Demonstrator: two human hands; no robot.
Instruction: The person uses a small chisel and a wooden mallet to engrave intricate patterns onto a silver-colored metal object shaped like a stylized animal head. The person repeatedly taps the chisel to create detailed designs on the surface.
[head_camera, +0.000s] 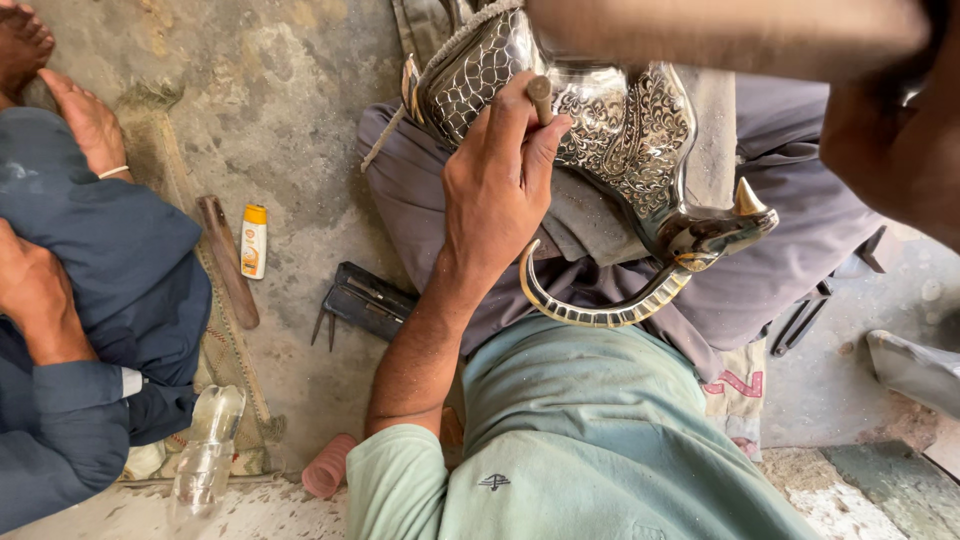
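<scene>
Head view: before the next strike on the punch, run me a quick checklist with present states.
1. Left hand grips the punch: ok.
2. Punch tip seated on the embossed metal elephant: cannot tell, fingers hide it.
3. Elephant resting on the lap: ok.
4. Right hand raised with the blurred tool: ok.
5. Curved trunk away from the punch: ok.
6. Neighbouring person's hands away: ok.

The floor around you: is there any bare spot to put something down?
Bare concrete floor lies between the small bottle and the metal elephant. The lap is crowded: left hand with punch on the elephant. A neighbour's knee fills the left edge.
</scene>
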